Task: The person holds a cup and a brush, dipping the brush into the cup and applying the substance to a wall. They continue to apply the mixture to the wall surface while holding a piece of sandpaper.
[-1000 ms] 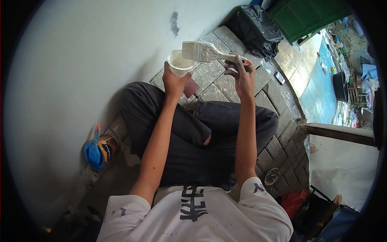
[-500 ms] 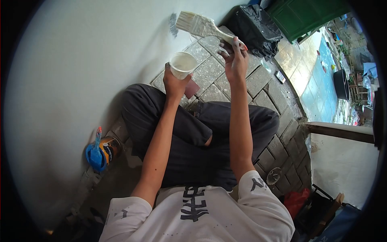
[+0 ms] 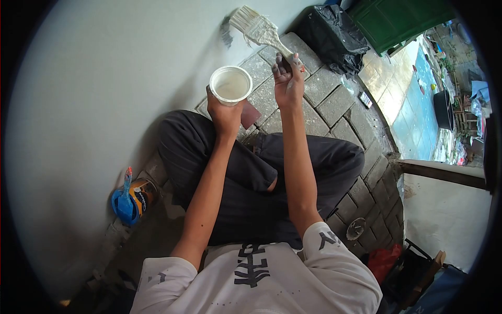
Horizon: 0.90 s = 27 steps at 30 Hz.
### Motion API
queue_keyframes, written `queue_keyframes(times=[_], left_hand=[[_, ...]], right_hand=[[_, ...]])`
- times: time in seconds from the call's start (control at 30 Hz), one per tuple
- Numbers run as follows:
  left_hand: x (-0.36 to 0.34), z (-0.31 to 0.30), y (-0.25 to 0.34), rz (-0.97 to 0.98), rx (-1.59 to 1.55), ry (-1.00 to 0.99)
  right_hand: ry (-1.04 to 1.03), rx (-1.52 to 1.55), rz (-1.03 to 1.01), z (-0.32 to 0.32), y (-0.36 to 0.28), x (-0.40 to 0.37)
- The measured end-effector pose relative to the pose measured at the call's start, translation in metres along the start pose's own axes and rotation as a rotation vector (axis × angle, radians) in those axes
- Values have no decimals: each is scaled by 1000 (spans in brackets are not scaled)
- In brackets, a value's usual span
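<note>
Paintbrush (image 3: 264, 31) raised beyond the plastic cup (image 3: 230, 97)

The right hand (image 3: 289, 86) grips the brush by its handle, and the left hand (image 3: 225, 115) is wrapped round the cup. Just beside the cup, a dark red sheet (image 3: 250, 114) shows against the paving (image 3: 298, 115). Farther off from the cup, I see a black plastic bag (image 3: 334, 42) to its right and an orange-and-black can (image 3: 144, 193) to its left, nearer the person.

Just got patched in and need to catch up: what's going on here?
Someone sits cross-legged on the paving beside a pale wall. Their left hand holds a white cup, its open top showing. Their right hand holds a wide, coated brush by the handle, its bristles up near a dark smudge on the wall. A second brush, blue, lies against a tin near the wall.
</note>
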<state>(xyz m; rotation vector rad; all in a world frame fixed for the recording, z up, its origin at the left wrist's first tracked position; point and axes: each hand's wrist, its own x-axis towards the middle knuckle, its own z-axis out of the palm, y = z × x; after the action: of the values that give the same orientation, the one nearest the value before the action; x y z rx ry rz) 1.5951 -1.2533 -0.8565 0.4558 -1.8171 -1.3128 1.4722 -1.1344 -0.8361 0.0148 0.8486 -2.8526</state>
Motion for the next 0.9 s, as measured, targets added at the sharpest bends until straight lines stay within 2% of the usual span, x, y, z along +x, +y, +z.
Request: queue_keyframes(times=[0.1,0.17,0.23,0.4,0.6,0.67,0.8,0.9], left_hand=[[-3,-4,7,10,-6,-33],[-5,-6,11,24,-4,-48],[-9,-12,14,81,32,-98],[-11,-15,12,38,-23,-79],[-11,-10,12,66,-2,-103],[-12,-11,10,70,8,-155],[-13,-12,9,85,7,-179],[-14,-14,9,175,55,-202]], right_hand=[[-3,124,23,0,15,-1],[28,54,7,1,27,-1],[14,128,50,1,36,-2],[77,107,40,-5,52,-10],[121,37,10,-22,52,-13],[212,-41,-26,-22,49,-17],[251,-135,-79,-19,40,-26],[251,-164,-96,-11,32,-28]])
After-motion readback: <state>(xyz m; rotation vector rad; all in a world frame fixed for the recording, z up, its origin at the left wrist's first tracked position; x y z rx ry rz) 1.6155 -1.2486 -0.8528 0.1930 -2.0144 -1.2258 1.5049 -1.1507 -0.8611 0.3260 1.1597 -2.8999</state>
